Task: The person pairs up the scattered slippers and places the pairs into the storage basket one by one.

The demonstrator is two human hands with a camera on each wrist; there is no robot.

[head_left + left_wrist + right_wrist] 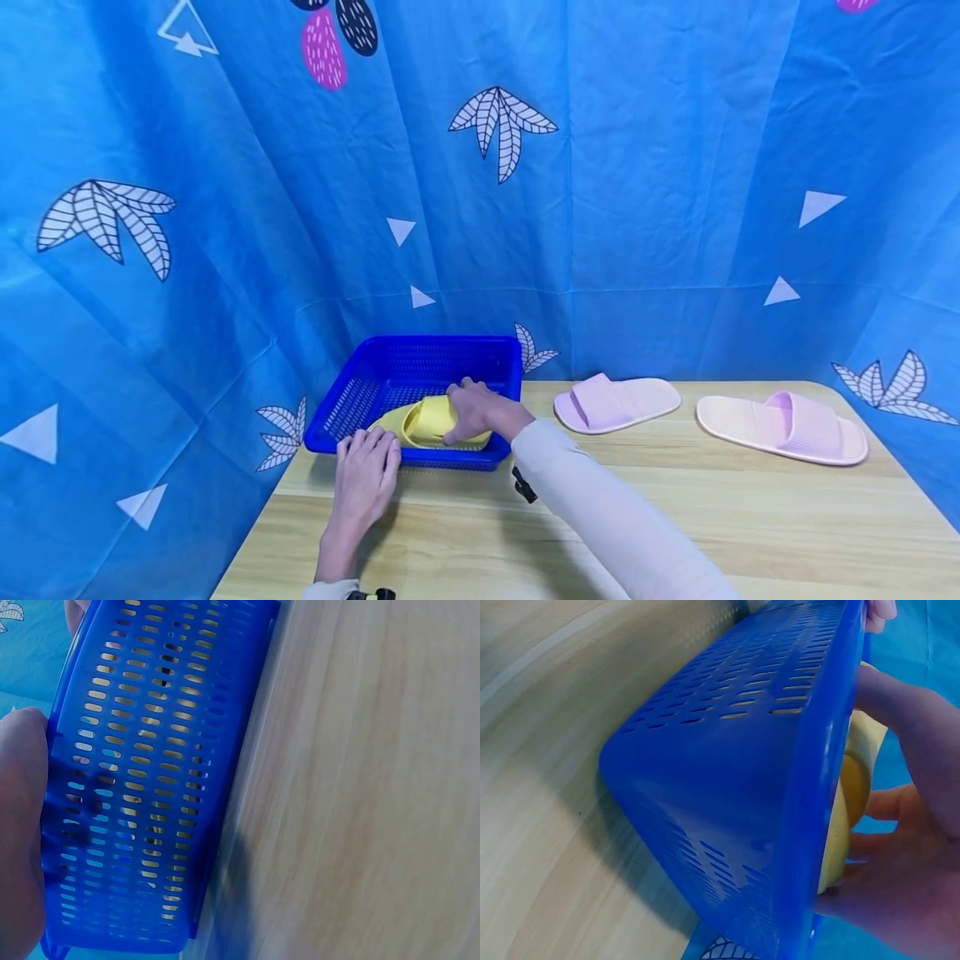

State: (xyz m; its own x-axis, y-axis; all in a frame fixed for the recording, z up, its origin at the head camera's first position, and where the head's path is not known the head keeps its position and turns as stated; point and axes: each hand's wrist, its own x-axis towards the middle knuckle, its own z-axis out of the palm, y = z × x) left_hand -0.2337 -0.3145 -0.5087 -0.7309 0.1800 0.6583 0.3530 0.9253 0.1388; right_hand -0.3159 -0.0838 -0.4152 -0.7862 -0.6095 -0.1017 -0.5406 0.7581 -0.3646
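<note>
A yellow slipper lies along the near side of a blue perforated plastic basket, its toe end toward the left. My right hand reaches in from above and grips the slipper across its strap and right end. In the right wrist view, the thumb and fingers of that hand stand around the yellow slipper just past the rim; some fingertips are hidden. Over the basket's near left rim, my left hand holds on with bent fingers, close to the slipper's left end. In the left wrist view the basket wall covers the slipper.
Two pale pink slippers, a nearer-middle one and a right one, rest apart along the back of the wooden table. Behind the table hangs a blue patterned cloth, which also runs down both sides.
</note>
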